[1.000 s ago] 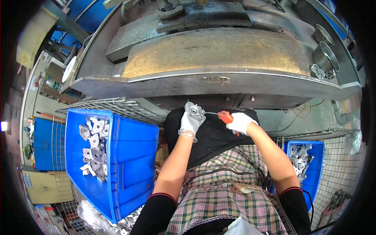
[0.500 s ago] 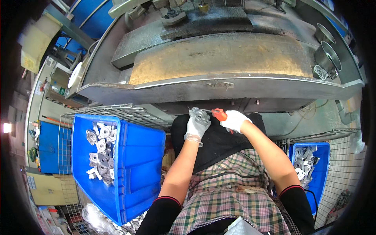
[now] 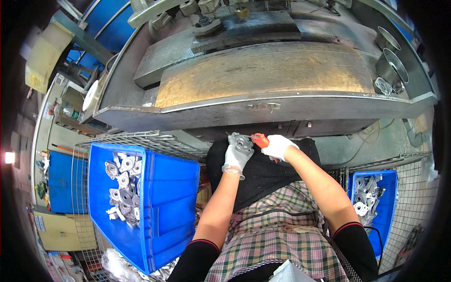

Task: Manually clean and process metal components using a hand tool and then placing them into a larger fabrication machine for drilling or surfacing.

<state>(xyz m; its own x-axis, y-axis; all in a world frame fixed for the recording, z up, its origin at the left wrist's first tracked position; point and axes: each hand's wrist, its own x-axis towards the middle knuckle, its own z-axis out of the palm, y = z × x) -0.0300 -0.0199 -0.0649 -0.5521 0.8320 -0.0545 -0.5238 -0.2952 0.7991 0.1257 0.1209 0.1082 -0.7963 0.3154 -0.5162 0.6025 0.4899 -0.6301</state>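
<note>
My left hand (image 3: 236, 155), in a white glove, grips a small grey metal casting (image 3: 242, 141) just below the front edge of the steel workbench (image 3: 263, 101). My right hand (image 3: 278, 146), also gloved, holds a tool with an orange-red handle (image 3: 260, 139) whose tip touches the casting. Both hands meet over a black cloth (image 3: 263, 174) on my lap.
A blue bin (image 3: 174, 202) with several grey castings (image 3: 121, 185) stands at my left inside a wire cage. A smaller blue bin (image 3: 386, 207) of similar parts (image 3: 365, 197) sits at my right. Two metal cups (image 3: 391, 58) stand on the bench's right end.
The view has shifted slightly; my hands stay together on the casting, with the tool still against it. The casting has turned a little in my left hand.
</note>
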